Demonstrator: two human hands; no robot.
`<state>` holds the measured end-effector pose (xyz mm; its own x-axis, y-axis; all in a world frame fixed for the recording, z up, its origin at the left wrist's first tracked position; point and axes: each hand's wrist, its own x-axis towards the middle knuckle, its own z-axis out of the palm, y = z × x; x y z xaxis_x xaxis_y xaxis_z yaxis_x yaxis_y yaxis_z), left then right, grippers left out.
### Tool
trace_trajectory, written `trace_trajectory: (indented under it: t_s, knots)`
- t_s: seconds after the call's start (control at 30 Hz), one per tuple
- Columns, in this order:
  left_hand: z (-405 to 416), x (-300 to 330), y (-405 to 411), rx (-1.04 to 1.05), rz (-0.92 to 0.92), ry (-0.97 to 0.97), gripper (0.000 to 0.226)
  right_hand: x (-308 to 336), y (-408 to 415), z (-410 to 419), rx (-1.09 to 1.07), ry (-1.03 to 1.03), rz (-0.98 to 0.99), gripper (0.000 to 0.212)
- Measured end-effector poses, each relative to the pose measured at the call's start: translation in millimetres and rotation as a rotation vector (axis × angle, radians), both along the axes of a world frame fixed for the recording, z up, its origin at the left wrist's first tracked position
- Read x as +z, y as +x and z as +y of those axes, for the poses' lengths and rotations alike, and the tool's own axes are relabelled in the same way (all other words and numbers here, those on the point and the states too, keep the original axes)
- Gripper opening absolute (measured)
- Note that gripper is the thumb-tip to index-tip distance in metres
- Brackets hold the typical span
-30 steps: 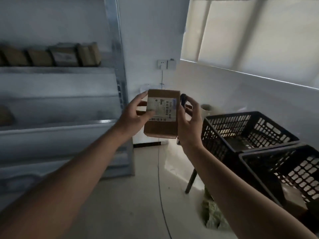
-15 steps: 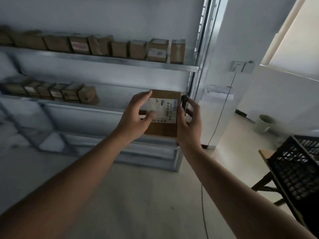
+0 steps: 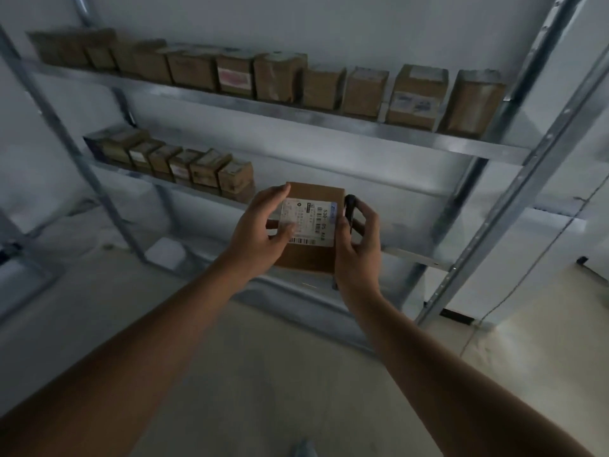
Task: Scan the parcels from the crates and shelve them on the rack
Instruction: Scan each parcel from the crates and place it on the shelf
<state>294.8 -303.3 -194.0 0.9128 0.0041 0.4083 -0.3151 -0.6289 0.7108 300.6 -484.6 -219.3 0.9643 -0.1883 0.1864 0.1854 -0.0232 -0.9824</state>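
Since the earlier frame the view has swung left — the rack (image 3: 329,122) now fills it and the crates are gone from sight.
Head view: both hands hold a brown parcel (image 3: 311,258) at centre, label facing up. The left hand (image 3: 260,232) grips its 9 o'clock edge, thumb on the label; the right hand (image 3: 357,245) curls round the 3 o'clock edge — with a dark scanner (image 3: 350,212) held too. Shelved parcels (image 3: 417,97) line the rack from 10 to 1 o'clock.
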Motion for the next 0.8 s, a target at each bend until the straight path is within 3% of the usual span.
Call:
trace_trajectory:
  t_s: [0.4,0.8]
  knots:
    - [82,-27,140,0.054,0.172,-0.096,0.073,-32,164,84,0.112,-0.032,0.087,0.038]
    - [226,-89,312,-0.178,0.335,-0.055,0.084,-90,298,224,-0.088,-0.094,0.231,0.034]
